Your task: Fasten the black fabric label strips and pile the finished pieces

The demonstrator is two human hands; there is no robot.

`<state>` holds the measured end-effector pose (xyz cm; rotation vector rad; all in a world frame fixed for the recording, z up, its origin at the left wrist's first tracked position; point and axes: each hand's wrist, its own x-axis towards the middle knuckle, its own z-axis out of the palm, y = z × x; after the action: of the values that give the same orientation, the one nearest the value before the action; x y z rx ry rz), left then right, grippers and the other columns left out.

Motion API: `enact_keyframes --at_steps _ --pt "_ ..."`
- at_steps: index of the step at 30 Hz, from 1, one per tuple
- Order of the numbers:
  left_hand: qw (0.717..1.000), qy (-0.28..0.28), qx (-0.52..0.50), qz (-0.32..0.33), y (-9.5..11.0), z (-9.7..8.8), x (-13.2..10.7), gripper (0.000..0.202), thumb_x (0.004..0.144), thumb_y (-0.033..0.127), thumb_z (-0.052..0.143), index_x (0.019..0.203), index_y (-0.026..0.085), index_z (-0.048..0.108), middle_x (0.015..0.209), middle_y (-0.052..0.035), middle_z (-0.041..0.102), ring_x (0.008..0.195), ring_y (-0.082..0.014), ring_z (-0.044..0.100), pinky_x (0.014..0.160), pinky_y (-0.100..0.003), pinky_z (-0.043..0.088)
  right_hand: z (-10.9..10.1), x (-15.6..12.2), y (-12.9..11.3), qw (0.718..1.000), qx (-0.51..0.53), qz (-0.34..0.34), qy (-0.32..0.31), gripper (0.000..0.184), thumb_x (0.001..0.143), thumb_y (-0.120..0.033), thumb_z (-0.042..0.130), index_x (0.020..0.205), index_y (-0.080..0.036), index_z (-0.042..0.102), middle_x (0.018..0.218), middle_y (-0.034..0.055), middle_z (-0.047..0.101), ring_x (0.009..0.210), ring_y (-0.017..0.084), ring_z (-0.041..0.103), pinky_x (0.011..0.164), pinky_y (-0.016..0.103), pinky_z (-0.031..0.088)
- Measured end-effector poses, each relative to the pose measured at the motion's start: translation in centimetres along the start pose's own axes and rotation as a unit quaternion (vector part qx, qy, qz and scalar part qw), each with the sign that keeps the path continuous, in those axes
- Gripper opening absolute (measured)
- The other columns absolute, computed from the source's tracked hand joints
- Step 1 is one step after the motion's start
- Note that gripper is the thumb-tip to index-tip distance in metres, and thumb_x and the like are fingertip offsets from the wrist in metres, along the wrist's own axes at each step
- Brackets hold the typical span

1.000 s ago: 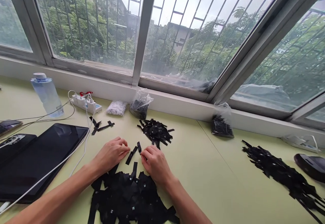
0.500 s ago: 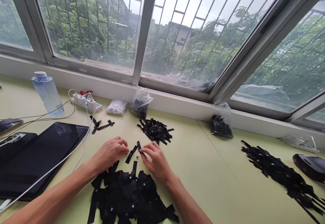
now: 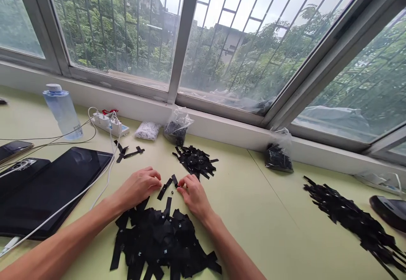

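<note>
My right hand [image 3: 194, 194] pinches the near end of a short black fabric strip [image 3: 174, 180] between thumb and fingertips. My left hand [image 3: 143, 185] rests just left of another black strip [image 3: 162, 192], its fingers curled together; whatever they hold, if anything, is hidden. A tiny round piece [image 3: 172, 192] lies on the table between the hands. Close below both hands spreads a big heap of black fabric strips [image 3: 161, 240], several marked with a white "M". A smaller pile of black strips [image 3: 196, 161] lies beyond my right hand.
On the left are a tablet [image 3: 60, 191], phones, white cables, a power strip [image 3: 109, 123] and a water bottle [image 3: 65, 113]. Plastic bags [image 3: 177, 127] stand along the window ledge. More black strips [image 3: 345, 212] and a dark rounded object [image 3: 388, 212] lie at right.
My right thumb and fingers have drawn together on the strip, closing the gap between them. My left hand stays nearly in place, and the whole view has shifted slightly.
</note>
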<state>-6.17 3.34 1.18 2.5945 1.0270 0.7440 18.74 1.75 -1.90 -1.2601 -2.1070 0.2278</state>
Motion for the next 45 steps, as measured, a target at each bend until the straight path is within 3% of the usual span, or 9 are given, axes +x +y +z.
enact_keyframes --at_steps 6,10,15,17,24,28,33,40,45 --pt "1.000 -0.003 -0.005 -0.001 -0.1 0.1 -0.2 0.018 0.095 0.019 0.059 0.089 0.023 0.076 0.095 -0.0034 0.073 0.090 -0.0176 0.062 0.076 -0.027 0.048 -0.5 0.0 0.2 0.998 0.058 0.027 0.013 0.018 0.082 -0.002 0.064 0.079 -0.020 0.063 0.075 0.0002 0.064 0.073 0.019 0.057 0.065 0.030 0.046" --pt "1.000 -0.004 -0.004 0.004 -0.2 0.3 -0.2 0.020 0.097 0.020 0.057 0.091 0.023 0.075 0.097 -0.0038 0.073 0.090 -0.0179 0.062 0.077 -0.027 0.048 -2.0 0.0 -1.1 0.988 0.144 0.041 0.032 0.009 0.085 -0.012 0.069 0.083 -0.021 0.067 0.081 0.0001 0.068 0.072 0.017 0.058 0.068 0.030 0.047" --pt "1.000 -0.011 -0.002 -0.003 -0.5 0.4 -0.2 0.022 0.097 0.016 0.055 0.094 0.024 0.076 0.098 -0.0033 0.073 0.093 -0.0180 0.061 0.080 -0.027 0.048 -3.9 -0.5 -3.3 0.950 0.277 0.015 -0.140 0.005 0.088 -0.028 0.072 0.089 -0.022 0.073 0.083 0.0005 0.071 0.072 0.016 0.062 0.069 0.029 0.052" --pt "1.000 -0.014 -0.001 -0.002 -0.5 0.4 -0.2 0.024 0.098 0.015 0.053 0.096 0.023 0.076 0.099 -0.0035 0.073 0.094 -0.0183 0.061 0.081 -0.027 0.048 -4.0 -0.5 -3.6 0.948 0.272 -0.004 -0.163 0.008 0.092 -0.030 0.070 0.091 -0.023 0.075 0.088 0.0017 0.073 0.078 0.017 0.064 0.071 0.030 0.053" --pt "1.000 -0.012 -0.005 -0.016 -0.3 0.5 -0.1 0.021 0.096 0.017 0.057 0.094 0.024 0.076 0.098 -0.0025 0.073 0.094 -0.0186 0.061 0.081 -0.027 0.049 -1.7 0.0 -2.5 0.995 0.102 0.003 -0.006 0.008 0.093 -0.019 0.066 0.090 -0.023 0.072 0.084 0.0016 0.070 0.082 0.020 0.060 0.080 0.035 0.050" --pt "0.999 0.007 -0.008 -0.038 -0.3 0.9 -0.1 0.022 0.097 0.020 0.055 0.094 0.023 0.077 0.098 -0.0031 0.074 0.094 -0.0194 0.062 0.083 -0.028 0.049 -0.6 0.1 -2.4 0.999 0.030 -0.022 -0.017 0.014 0.090 -0.014 0.068 0.099 -0.025 0.071 0.095 0.0032 0.070 0.094 0.023 0.058 0.093 0.041 0.046" --pt "0.998 0.012 -0.009 -0.063 -0.4 1.2 -0.2 0.023 0.096 0.023 0.056 0.090 0.024 0.078 0.099 -0.0023 0.075 0.095 -0.0206 0.062 0.083 -0.030 0.049 -0.2 0.1 -2.4 0.998 0.027 -0.023 -0.054 0.018 0.088 -0.008 0.068 0.094 -0.025 0.071 0.093 0.0029 0.068 0.093 0.022 0.057 0.090 0.037 0.046" --pt "0.996 0.006 -0.031 -0.082 -0.3 0.9 -0.1 0.025 0.095 0.028 0.056 0.087 0.023 0.080 0.099 -0.0041 0.076 0.095 -0.0218 0.063 0.082 -0.030 0.048 -0.3 -0.1 -1.6 0.994 0.088 0.013 -0.061 0.020 0.083 -0.002 0.071 0.079 -0.022 0.069 0.081 0.0003 0.067 0.083 0.018 0.056 0.079 0.031 0.045" --pt "0.979 0.044 -0.110 -0.168 0.0 1.3 -0.2 0.025 0.094 0.035 0.057 0.091 0.022 0.078 0.086 -0.0034 0.076 0.080 -0.0193 0.066 0.072 -0.028 0.046 -0.5 -0.1 -2.5 0.987 0.152 0.036 -0.030 0.017 0.086 -0.007 0.068 0.080 -0.022 0.070 0.079 -0.0001 0.070 0.079 0.018 0.057 0.076 0.031 0.044"
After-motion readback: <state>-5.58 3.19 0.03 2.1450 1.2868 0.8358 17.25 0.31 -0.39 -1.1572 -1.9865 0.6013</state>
